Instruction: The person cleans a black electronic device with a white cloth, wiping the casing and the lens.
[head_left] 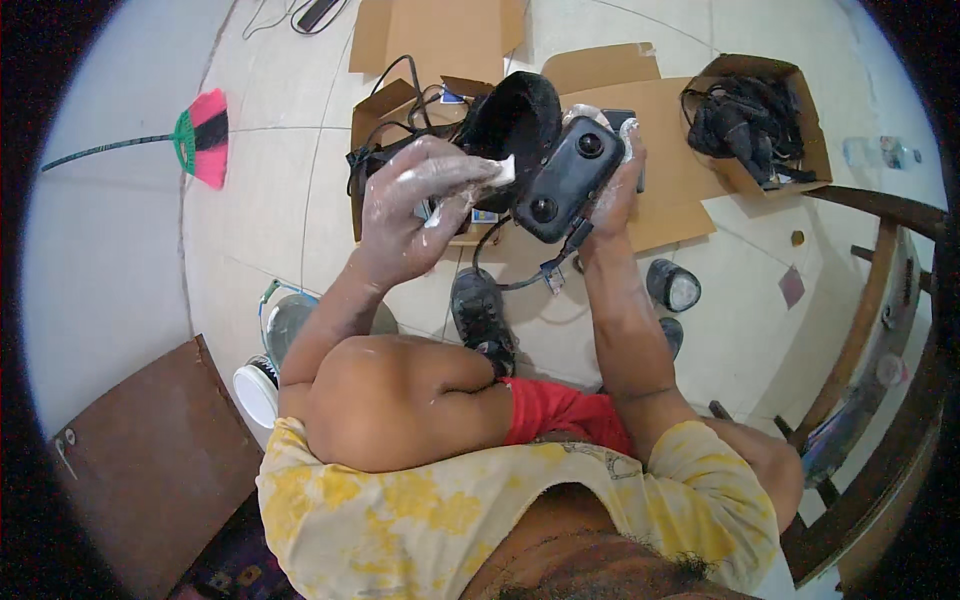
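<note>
Here the right hand [612, 185] is closed around a black headset-like device [565, 180] with two round lenses on its face, and it holds the device up in front of the body. The fingers wrap the far side of the device, and a short cable with a plug [555, 270] hangs just below this hand. The left hand [415, 205] is just beside it, to its left, with fingers curled and pinching a small white piece [503, 170], maybe a cloth or a tissue, but the view is not sharp enough to be sure. This white piece touches the dark padded part [515, 120] of the device. Both hands look dusted with something white. Beyond the hands, open cardboard boxes [660, 110] lie on the tiled floor [290, 200], one with black cables [745, 120] inside. Far to the left of the left hand lies a pink and green broom [200, 135]. Below the hands a dark shoe [482, 315] stands on the floor.
</note>
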